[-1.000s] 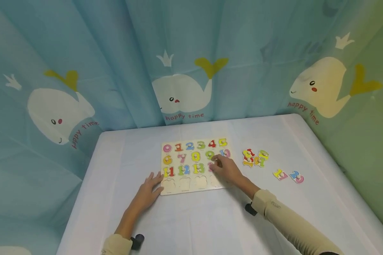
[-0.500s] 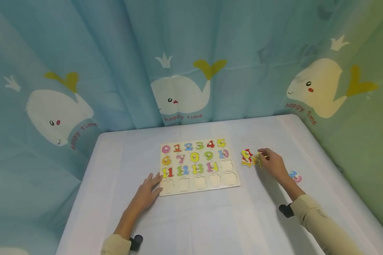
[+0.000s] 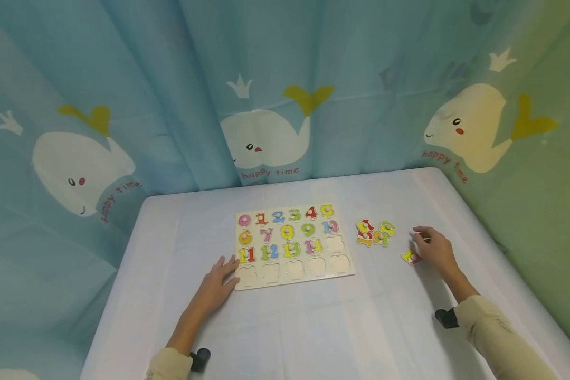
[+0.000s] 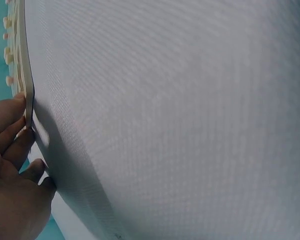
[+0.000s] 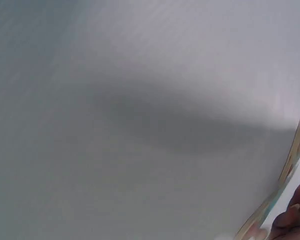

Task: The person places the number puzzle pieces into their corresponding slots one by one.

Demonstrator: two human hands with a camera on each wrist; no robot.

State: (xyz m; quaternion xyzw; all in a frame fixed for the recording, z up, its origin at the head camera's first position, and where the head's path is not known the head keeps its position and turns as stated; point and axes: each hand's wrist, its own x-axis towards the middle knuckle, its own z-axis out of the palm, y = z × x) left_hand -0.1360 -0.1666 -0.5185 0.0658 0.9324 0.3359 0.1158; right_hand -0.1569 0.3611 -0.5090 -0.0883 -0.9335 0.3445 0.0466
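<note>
Fingers of your left hand (image 3: 217,282) are lying straight and spread on the desk (image 3: 285,327), their tips touching the near left corner of the number puzzle board (image 3: 292,245) and gripping nothing. Right of the board, a small cluster of loose number pieces (image 3: 374,234) is lying on the cloth. Further right, your right hand (image 3: 436,249) is resting over a yellow and pink number piece (image 3: 408,256), its fingers curling at it; you cannot tell whether they are actually pinching it.
</note>
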